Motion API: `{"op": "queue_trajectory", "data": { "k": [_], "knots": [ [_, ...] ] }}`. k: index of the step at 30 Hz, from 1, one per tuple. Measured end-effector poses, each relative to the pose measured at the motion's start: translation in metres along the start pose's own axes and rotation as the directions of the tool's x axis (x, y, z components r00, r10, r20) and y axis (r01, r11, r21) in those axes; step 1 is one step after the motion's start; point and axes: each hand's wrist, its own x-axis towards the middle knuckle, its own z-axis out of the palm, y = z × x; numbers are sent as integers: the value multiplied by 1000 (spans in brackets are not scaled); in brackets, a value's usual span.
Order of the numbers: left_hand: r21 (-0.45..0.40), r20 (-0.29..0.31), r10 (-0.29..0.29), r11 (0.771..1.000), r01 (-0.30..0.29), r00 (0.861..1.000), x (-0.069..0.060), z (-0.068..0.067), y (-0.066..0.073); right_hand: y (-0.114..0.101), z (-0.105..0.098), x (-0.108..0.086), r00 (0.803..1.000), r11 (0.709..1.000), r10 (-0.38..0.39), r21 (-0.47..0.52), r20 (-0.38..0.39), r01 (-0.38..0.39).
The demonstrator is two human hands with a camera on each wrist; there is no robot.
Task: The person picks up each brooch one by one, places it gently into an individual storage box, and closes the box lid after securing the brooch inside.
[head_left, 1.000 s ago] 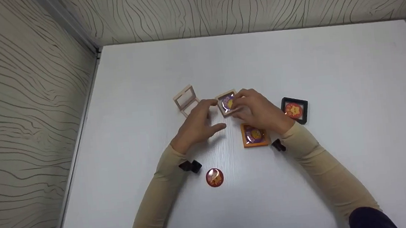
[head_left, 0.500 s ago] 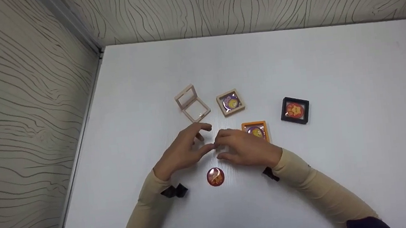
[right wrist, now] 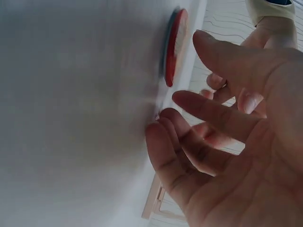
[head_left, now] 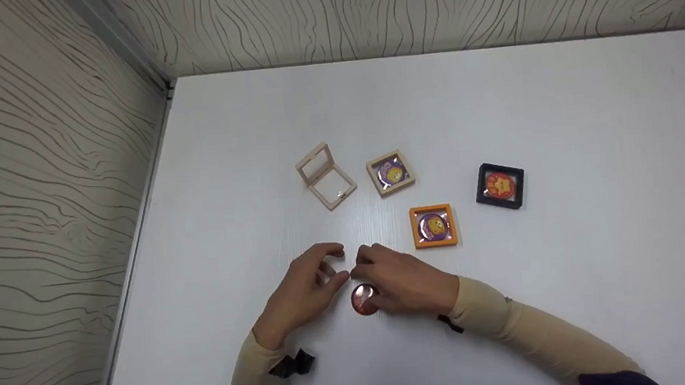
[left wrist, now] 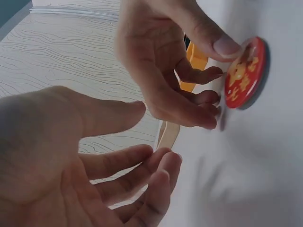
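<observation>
A round red badge [head_left: 363,300] with yellow figures lies on the white tabletop in front of the person. Just over its right side hovers the right hand [head_left: 411,281], fingers loosely bent and thumb near the badge's edge; in the right wrist view a gap shows between thumb and badge [right wrist: 177,47]. Facing it from the left is the left hand [head_left: 297,294], its fingers relaxed and holding nothing. In the left wrist view the two hands are close together, and the left fingers [left wrist: 142,175] are apart from the badge.
Beyond the hands stands an unfolded light wooden frame [head_left: 347,190]. Beside it a second wooden frame [head_left: 407,183] holds a purple badge. An orange frame [head_left: 435,243] with a purple badge and a black frame [head_left: 520,188] with a red badge lie further right. Patterned walls [head_left: 394,11] border the table.
Both hands have come away from the wooden frames and moved toward the person. The right hand has let go of the wooden frame with the purple badge and reached the red badge.
</observation>
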Motion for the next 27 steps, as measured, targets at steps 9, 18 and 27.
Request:
{"op": "queue_trajectory", "data": {
  "k": [9,18,27],
  "knots": [
    [-15,95,-40,999,42,995,-11,12,-5,2,3,3,999,994,31,99,32,-34],
    [-8,133,-101,995,103,986,-11,24,-3,7,2,3,997,971,66,228,49,-75],
    [-9,54,-68,998,68,996,-6,24,-7,16,-7,5,998,931,46,363,-31,-32]
  ]
}}
